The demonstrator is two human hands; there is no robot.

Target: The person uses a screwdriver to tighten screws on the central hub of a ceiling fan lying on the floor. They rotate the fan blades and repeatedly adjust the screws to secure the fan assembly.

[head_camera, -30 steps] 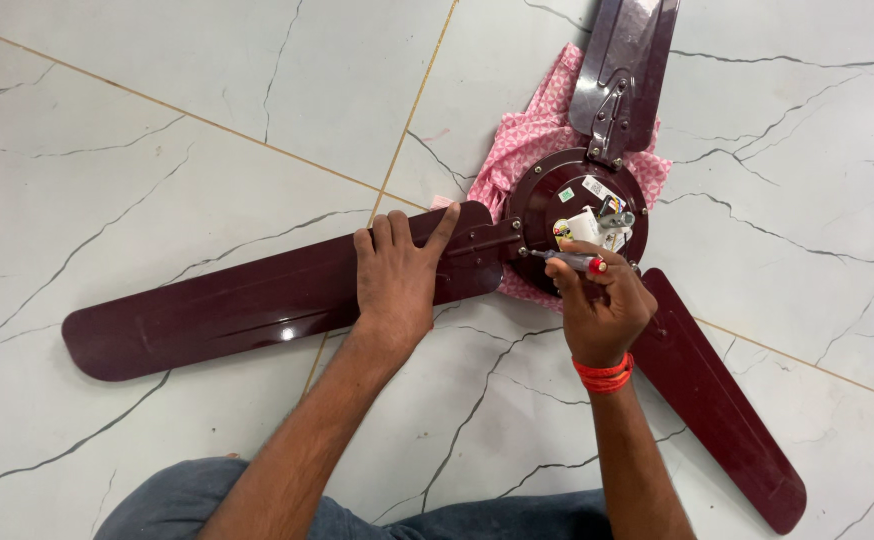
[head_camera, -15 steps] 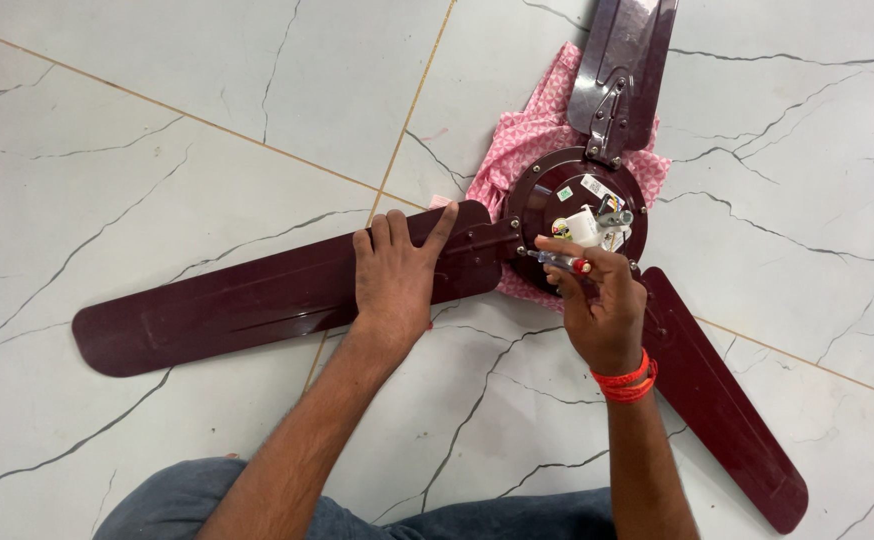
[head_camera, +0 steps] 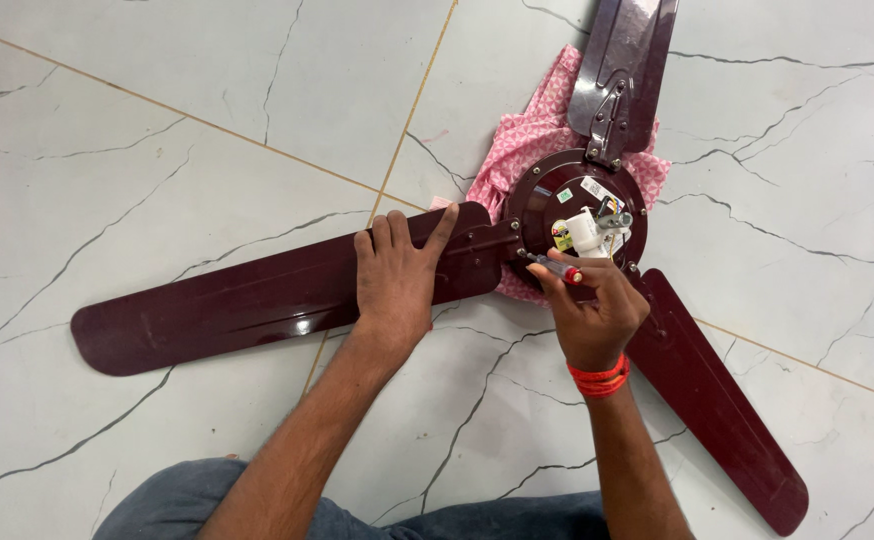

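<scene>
The right hand (head_camera: 592,315) is closed around a small screwdriver (head_camera: 555,267); its tip is hard to see. The left hand (head_camera: 397,275) lies flat and wide on one blade (head_camera: 257,300) of the dark red fan (head_camera: 577,205). The fan lies on the floor (head_camera: 157,120), over a pink cloth (head_camera: 527,135).

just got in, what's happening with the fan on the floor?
A person is working on a dark maroon ceiling fan laid on the marble floor, its motor hub resting on a pink cloth. The left hand lies flat on one blade, pressing it down. The right hand holds a small red-handled screwdriver, its tip at the joint where that blade meets the hub. All three blades are attached, and white wiring parts show at the hub's centre.
</scene>
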